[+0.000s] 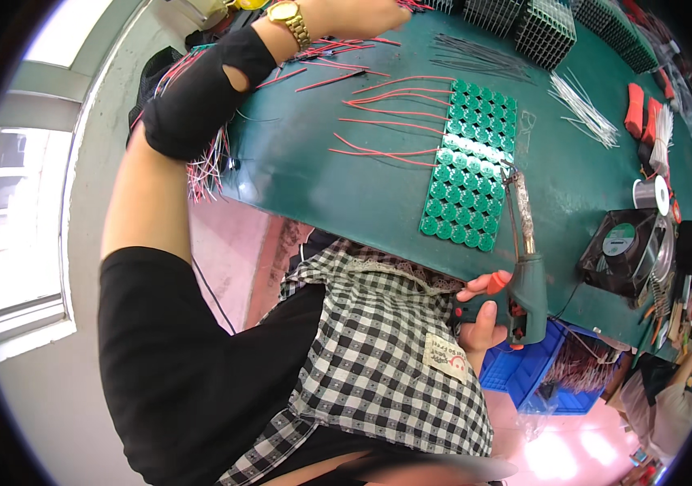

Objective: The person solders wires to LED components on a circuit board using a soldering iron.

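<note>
While my left hand (362, 18) stretches forward, cropped so that I cannot tell its grip, my right hand (484, 324) bends low, fingers half-curled around one green-bodied soldering gun (529, 296). Its tip sits by the right edge of one flat green panel of joined discs (476, 182) with about six thin red wires (362, 121), on the dark-green tabletop (305, 174).

Soldering tool (530, 298) plastic-bodied; green panel (469, 174) glossy; apron (386, 332) cloth

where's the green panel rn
In the head view, the green panel lies upper right of centre on the table, between red wires and the soldering gun.
</note>
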The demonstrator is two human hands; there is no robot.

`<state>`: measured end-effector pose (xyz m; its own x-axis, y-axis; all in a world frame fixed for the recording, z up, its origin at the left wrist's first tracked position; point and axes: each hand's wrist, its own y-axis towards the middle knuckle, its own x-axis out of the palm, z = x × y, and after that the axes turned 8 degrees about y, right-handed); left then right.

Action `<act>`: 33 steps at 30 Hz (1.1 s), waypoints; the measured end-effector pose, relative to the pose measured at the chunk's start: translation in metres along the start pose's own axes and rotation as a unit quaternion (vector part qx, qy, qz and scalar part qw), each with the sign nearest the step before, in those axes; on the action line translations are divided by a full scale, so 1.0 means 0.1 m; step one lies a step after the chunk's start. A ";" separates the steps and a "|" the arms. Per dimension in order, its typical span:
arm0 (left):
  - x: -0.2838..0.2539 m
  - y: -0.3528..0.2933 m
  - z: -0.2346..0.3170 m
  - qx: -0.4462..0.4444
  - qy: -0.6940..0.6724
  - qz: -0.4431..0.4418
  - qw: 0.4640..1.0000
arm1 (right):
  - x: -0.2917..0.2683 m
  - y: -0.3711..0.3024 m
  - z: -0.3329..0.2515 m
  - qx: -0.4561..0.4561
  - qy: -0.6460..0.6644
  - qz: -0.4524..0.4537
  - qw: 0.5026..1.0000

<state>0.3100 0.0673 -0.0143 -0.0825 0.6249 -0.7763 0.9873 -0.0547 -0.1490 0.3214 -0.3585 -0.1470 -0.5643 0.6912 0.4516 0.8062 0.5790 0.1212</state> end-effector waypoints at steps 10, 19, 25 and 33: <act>0.70 0.02 0.58 -0.241 -0.313 0.273 0.877 | 0.04 0.04 -0.01 -0.023 -0.026 -0.033 0.999; 0.63 -0.02 0.52 -0.310 -0.364 0.382 0.791 | 0.02 0.00 -0.05 -0.009 -0.013 0.007 1.000; 0.48 -0.05 0.42 -0.311 -0.611 0.496 0.534 | 0.01 0.01 -0.04 -0.004 -0.019 0.004 1.000; 0.09 -0.04 0.23 -0.266 -0.597 0.619 0.434 | 0.00 0.05 -0.02 -0.023 -0.038 -0.009 0.999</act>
<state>0.3023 0.0549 -0.0350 0.8594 -0.4944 0.1303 0.2394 0.6143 0.7519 0.3255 -0.3566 -0.1445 -0.5895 0.7121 0.3814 0.8018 0.5731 0.1693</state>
